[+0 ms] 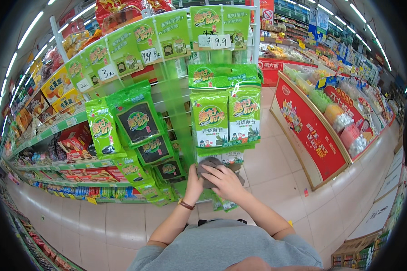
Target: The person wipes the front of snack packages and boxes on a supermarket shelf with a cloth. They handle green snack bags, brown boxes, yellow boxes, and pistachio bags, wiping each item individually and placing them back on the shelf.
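In front of my body I have a crumpled grey cloth (207, 165) between my two hands. My left hand (194, 184) grips its left side, with a brown band round the wrist. My right hand (226, 181) lies over the front of it, its fingers bent onto the fabric. Right behind the cloth hang green-and-white seaweed packs (210, 118) on a display rack, and the cloth covers part of a lower row. To the left, green packs with dark windows (139, 118) hang in overlapping columns.
Green header cards with price tags (158, 43) top the rack. Left of it run shelves (70, 121) of boxed and bagged snacks. A red-sided bin (305, 131) of loose wrapped goods stands at the right. Pale floor tiles (276, 180) lie between rack and bin.
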The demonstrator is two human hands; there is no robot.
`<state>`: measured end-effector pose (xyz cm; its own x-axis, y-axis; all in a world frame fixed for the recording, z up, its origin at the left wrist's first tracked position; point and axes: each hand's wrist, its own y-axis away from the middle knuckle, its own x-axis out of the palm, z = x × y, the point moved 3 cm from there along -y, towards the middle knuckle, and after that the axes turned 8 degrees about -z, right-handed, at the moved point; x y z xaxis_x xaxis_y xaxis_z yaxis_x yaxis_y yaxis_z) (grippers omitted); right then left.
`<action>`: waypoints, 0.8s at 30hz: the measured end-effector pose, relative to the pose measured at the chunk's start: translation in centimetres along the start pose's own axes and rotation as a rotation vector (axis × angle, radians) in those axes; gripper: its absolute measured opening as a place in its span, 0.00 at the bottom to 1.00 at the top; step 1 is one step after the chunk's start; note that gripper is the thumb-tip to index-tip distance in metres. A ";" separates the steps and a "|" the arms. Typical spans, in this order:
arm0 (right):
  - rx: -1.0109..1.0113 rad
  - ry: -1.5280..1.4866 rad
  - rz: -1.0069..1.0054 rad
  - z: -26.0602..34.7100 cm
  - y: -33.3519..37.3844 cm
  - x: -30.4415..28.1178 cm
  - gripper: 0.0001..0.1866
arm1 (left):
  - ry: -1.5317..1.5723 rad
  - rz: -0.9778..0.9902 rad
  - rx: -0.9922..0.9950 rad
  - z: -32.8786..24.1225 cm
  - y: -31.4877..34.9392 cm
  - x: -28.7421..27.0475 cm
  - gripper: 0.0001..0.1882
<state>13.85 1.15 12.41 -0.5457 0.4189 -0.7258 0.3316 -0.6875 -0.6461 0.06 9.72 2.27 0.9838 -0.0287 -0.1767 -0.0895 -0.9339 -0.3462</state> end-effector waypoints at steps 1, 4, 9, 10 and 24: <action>0.014 -0.013 -0.013 -0.4 0.8 0.0 0.34 | -0.075 -0.029 -0.027 -0.1 0.0 -0.1 0.25; 0.100 -0.001 -0.101 -2.0 2.9 -1.4 0.30 | -0.184 -0.061 -0.057 -2.2 -0.1 0.2 0.28; 0.294 0.039 -0.462 -4.6 5.2 -5.8 0.25 | -0.147 -0.039 -0.075 -2.8 0.1 0.2 0.32; 0.321 0.050 -0.568 -4.7 5.2 -7.0 0.25 | -0.106 -0.032 -0.105 -3.1 0.1 0.1 0.32; -0.023 0.217 -0.653 0.8 -11.0 -16.2 0.33 | -0.385 -0.140 0.653 -10.5 0.9 0.1 0.42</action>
<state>18.42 1.49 31.44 -0.4737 0.8538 -0.2158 0.0053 -0.2423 -0.9702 1.71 5.11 11.58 0.8800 0.3122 -0.3579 -0.1592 -0.5161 -0.8416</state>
